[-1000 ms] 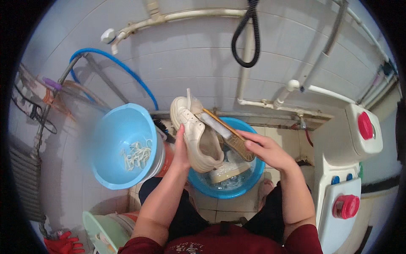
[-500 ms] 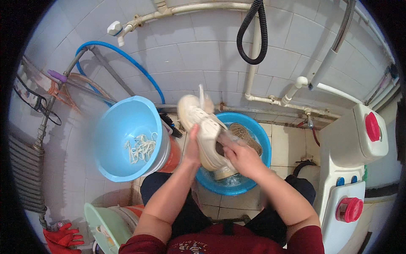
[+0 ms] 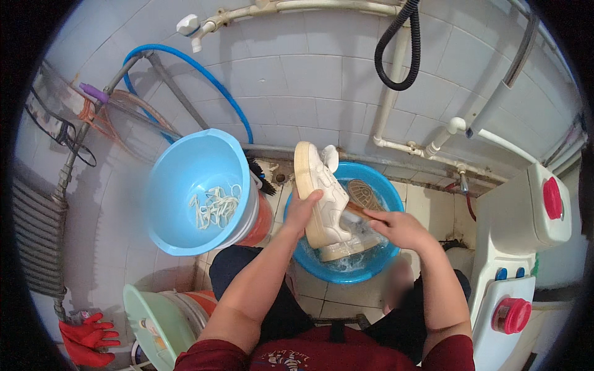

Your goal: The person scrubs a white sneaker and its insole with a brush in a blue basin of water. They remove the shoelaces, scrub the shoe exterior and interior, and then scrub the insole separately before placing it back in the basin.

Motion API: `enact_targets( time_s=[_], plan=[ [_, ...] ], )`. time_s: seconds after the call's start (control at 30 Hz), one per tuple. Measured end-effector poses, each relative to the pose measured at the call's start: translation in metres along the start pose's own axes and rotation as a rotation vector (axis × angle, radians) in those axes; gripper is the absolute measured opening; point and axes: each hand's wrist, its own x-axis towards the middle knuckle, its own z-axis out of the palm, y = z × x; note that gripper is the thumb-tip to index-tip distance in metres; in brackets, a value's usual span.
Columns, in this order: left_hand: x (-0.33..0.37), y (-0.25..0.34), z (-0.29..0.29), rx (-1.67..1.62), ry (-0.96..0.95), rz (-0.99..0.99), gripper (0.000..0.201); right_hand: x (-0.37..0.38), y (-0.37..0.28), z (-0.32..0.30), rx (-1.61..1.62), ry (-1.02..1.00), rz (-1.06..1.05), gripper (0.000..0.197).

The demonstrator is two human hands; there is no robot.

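A white sneaker (image 3: 322, 204) is held up over a blue basin (image 3: 396, 247), its toe toward the wall and its thick cream sole facing left. My left hand (image 3: 302, 213) is closed around that sole side. In my right hand (image 3: 396, 229) is a brush with a brown wooden handle (image 3: 360, 211); its far end lies against or in the shoe opening, and its bristles are hidden. Sudsy water fills the basin. Another piece of footwear with a tan patterned sole (image 3: 365, 195) lies there, and a pale shoe part (image 3: 349, 248) shows lower down, partly in the water.
Left of the basin, a light blue basin (image 3: 170, 216) with white shoelaces (image 3: 216, 207) rests on stacked buckets. A green tub (image 3: 145, 321) and red rubber gloves (image 3: 90, 340) are at lower left. A white container with a red cap (image 3: 510, 315) stands right; pipes (image 3: 390, 142) line the wall.
The sneaker has swung more upright, its sole edge now facing left. My right hand has drawn back to the right, bringing the brush handle into sight. The whole view has shifted slightly.
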Motion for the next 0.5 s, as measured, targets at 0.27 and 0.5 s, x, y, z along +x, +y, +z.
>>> enact_targets(
  time_s=[0.27, 0.5],
  plan=[
    [-0.002, -0.008, 0.010, 0.041, 0.092, -0.079, 0.062, -0.018, 0.012, -0.008, 0.262, 0.384, -0.132, 0.039],
    [-0.021, 0.009, 0.045, -0.019, -0.157, -0.177, 0.054, 0.036, -0.022, 0.027, -0.170, 0.601, -0.101, 0.041]
  ],
)
